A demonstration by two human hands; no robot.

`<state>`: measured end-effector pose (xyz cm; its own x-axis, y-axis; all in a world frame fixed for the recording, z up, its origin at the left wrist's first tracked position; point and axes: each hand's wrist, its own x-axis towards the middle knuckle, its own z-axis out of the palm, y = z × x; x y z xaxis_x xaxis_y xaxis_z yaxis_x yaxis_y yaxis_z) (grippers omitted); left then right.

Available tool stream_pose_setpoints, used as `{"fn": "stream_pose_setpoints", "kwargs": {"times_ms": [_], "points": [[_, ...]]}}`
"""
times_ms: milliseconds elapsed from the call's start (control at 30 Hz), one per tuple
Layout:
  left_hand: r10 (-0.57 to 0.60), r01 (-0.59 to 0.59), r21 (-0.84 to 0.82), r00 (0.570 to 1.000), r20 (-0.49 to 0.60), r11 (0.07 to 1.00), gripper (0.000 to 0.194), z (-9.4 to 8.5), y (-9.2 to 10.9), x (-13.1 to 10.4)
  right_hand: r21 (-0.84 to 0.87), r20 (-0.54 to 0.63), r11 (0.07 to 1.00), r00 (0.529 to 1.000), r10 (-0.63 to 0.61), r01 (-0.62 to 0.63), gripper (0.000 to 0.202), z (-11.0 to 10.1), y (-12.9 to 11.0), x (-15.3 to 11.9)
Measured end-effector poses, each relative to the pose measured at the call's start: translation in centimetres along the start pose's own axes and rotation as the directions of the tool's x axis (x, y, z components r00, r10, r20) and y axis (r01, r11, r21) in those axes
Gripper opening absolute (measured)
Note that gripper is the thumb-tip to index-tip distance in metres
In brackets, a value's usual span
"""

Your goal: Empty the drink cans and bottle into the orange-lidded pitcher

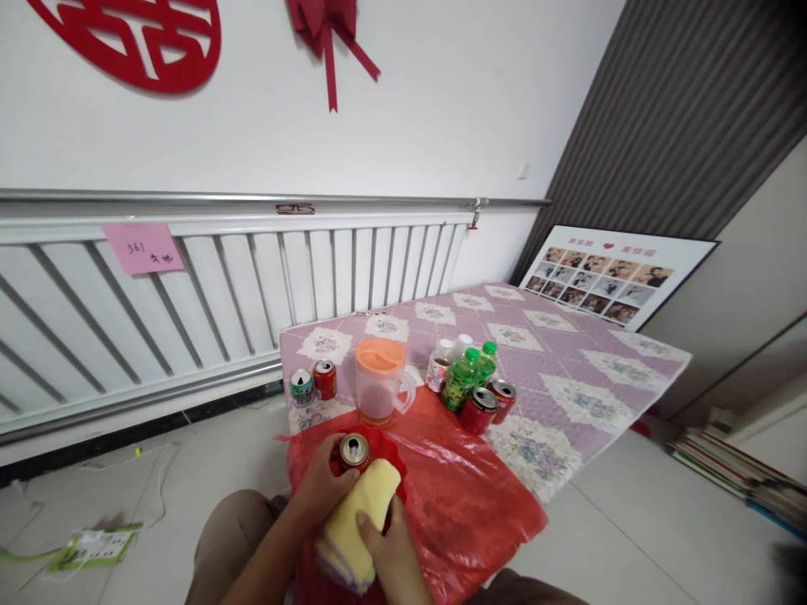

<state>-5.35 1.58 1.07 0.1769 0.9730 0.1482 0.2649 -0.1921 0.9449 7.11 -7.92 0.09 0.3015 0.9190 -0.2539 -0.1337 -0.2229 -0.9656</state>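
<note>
My left hand point(324, 480) is closed round an opened drink can point(355, 451) with a gold top, held upright. In my right hand point(389, 538) is a folded yellow cloth point(356, 525), resting close against the can's near side. Below both hands lies a red basin point(395, 458) with a wavy rim, partly hidden by the hands and cloth. A red plastic sheet point(466, 496) spreads beneath it over the near part of the table. Just beyond stands a clear pitcher point(377, 391) with an orange lid.
A green can point(302, 389) and a red can point(324, 380) stand left of the pitcher. To its right are several bottles, among them a green one point(461, 380), and two dark red cans point(480, 410). A flowered cloth covers the table point(586, 403); a radiator point(353, 269) runs behind it. A power strip point(94, 546) lies on the floor.
</note>
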Motion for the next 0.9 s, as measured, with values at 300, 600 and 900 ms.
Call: {"fn": "stream_pose_setpoints", "kwargs": {"times_ms": [300,600,900], "points": [[0.0,-0.001,0.018,1.0,0.02,1.0,0.047,-0.1,-0.2,0.0,0.059,0.342,0.994,0.937,0.067,-0.093,0.048,-2.1,-2.4,-2.3],[0.001,-0.001,0.004,1.0,-0.022,1.0,0.054,0.1,-1.1,0.2,-0.082,0.07,0.996,0.997,-0.037,0.043,0.051,-10.7,-5.5,0.3],[-0.008,0.054,0.249,0.983,-0.184,0.967,0.075,1.6,-1.9,-0.7,-0.472,-0.078,0.867,0.972,-0.221,0.159,0.042,-15.0,-2.2,4.6]]}}
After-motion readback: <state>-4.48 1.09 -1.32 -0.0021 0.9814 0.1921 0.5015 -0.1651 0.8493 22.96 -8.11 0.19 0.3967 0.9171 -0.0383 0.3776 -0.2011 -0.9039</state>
